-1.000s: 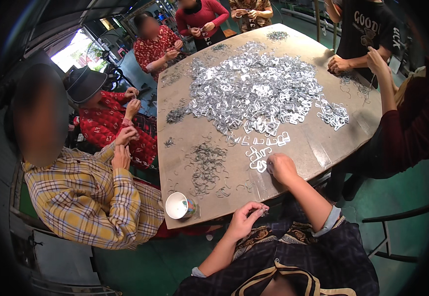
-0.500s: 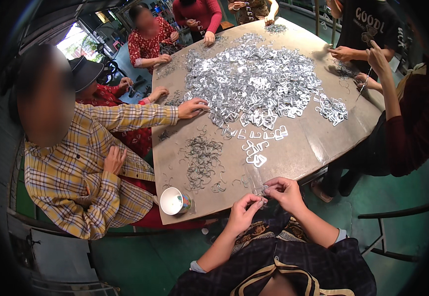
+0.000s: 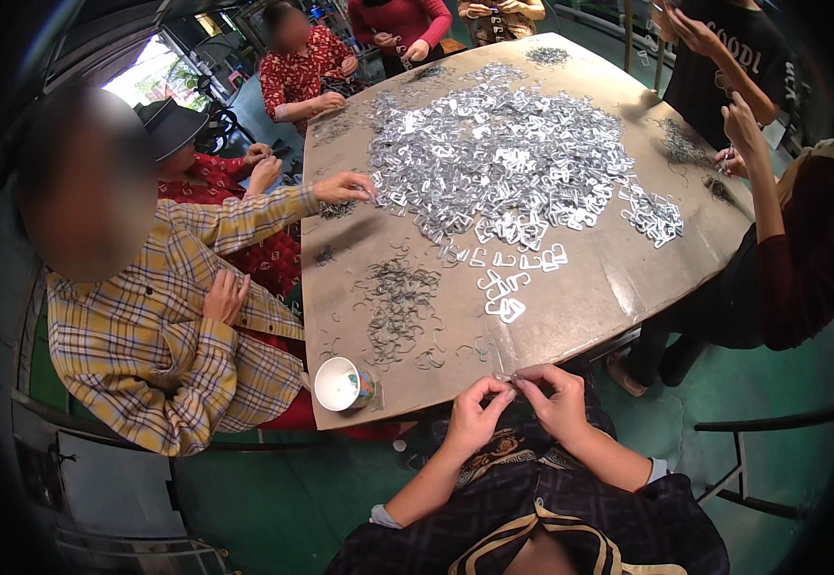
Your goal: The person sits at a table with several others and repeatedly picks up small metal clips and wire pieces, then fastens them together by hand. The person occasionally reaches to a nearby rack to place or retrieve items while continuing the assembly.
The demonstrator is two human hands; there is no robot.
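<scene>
My left hand (image 3: 477, 419) and my right hand (image 3: 558, 407) meet at the near edge of the table, fingertips pinched together. Between them is a small thin piece, mostly hidden by the fingers and too small to name. Just beyond my hands a few thin dark wire hooks (image 3: 479, 349) lie on the brown tabletop (image 3: 589, 302). Farther off lies a loose cluster of flat silver hook-shaped pieces (image 3: 505, 308). Left of it spreads a heap of thin dark wire hooks (image 3: 399, 311).
A large pile of silver hook pieces (image 3: 513, 158) covers the table's middle, with a smaller pile (image 3: 654, 217) at its right. A paper cup (image 3: 338, 385) stands at the near left corner. A person in a plaid shirt (image 3: 172, 331) sits left; several others surround the table.
My hands have drawn closer together and sunk slightly toward me. The plaid-sleeved hand has lifted back from the big pile's edge. On the right, a person's hands have risen.
</scene>
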